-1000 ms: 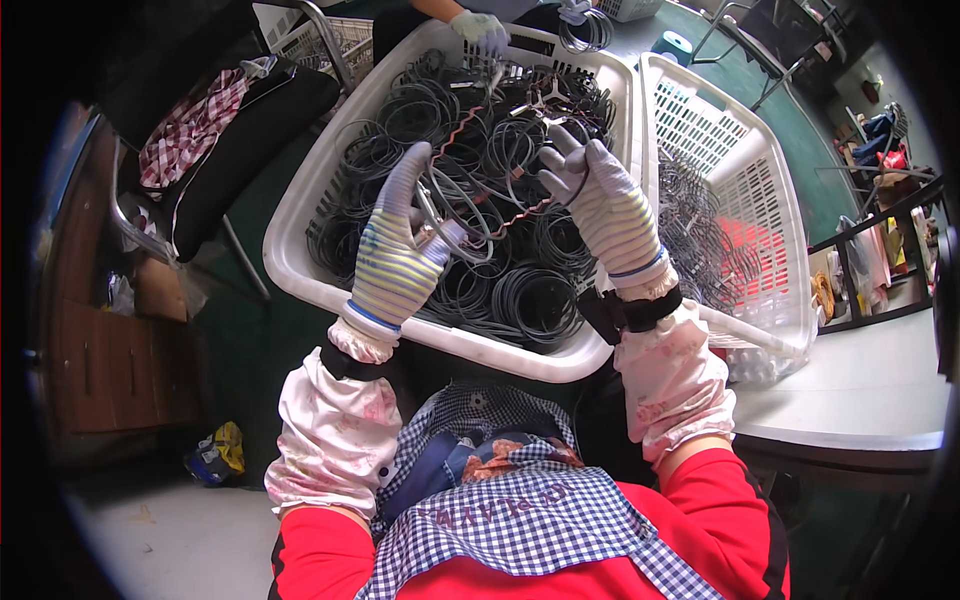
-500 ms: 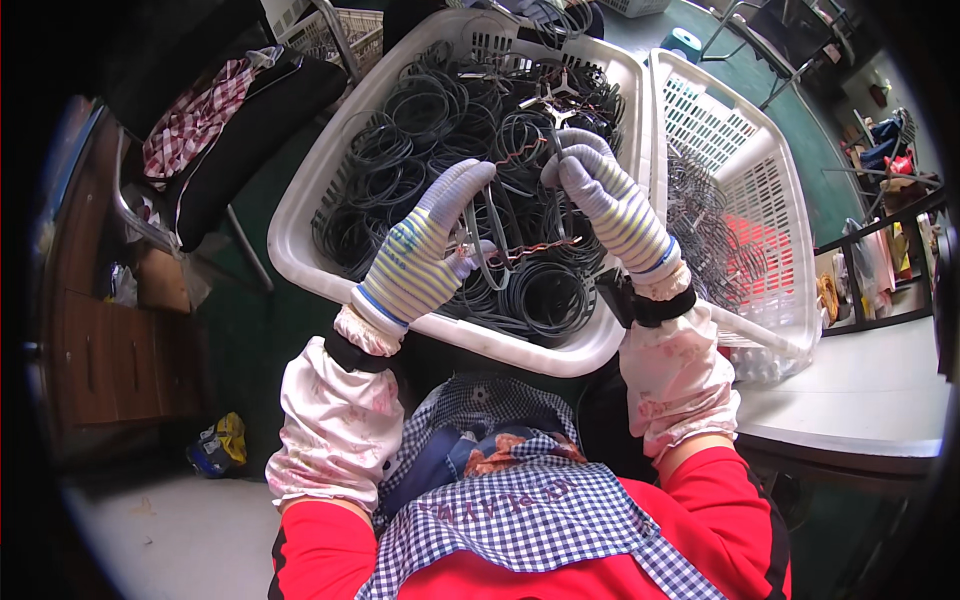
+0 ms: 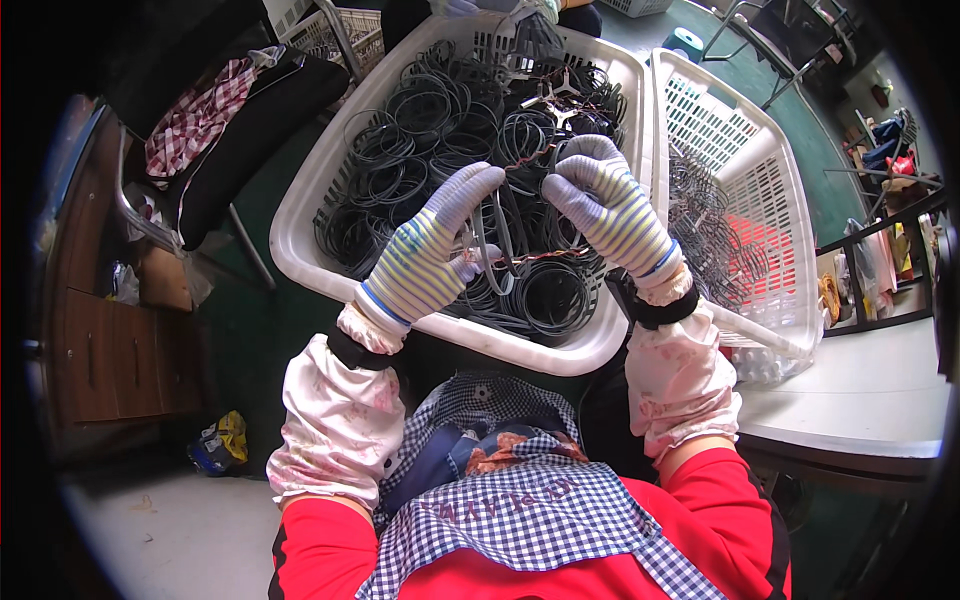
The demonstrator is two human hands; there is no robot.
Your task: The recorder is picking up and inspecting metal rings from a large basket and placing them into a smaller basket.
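Observation:
Over a white crate (image 3: 500, 346) full of coiled dark cables (image 3: 390, 150), my left hand (image 3: 418, 258), in a striped glove, is closed on a small grey cable coil (image 3: 507, 245). Thin twisted red wires (image 3: 545, 255) stick out of this coil toward the right. Opposite it, my right hand (image 3: 612, 212), gloved the same way, has its fingers curled in a pinch. Another red twisted strand (image 3: 528, 158) runs up to its fingertips, though the exact grip is partly hidden. Pale three-armed pieces (image 3: 563, 115) lie on the coils beyond.
At the crate's far edge, a co-worker's gloved hand (image 3: 540, 8) holds a dark cable bundle (image 3: 536, 42). A second white crate (image 3: 725, 115) with cables stands to the right, beside a white table (image 3: 840, 390). On the left is a black chair (image 3: 250, 125) with a checked cloth.
My left hand has shifted slightly right, and my right fingers have curled further. A grey strip above my right hand no longer shows. The co-worker's hand and dark bundle have come into view.

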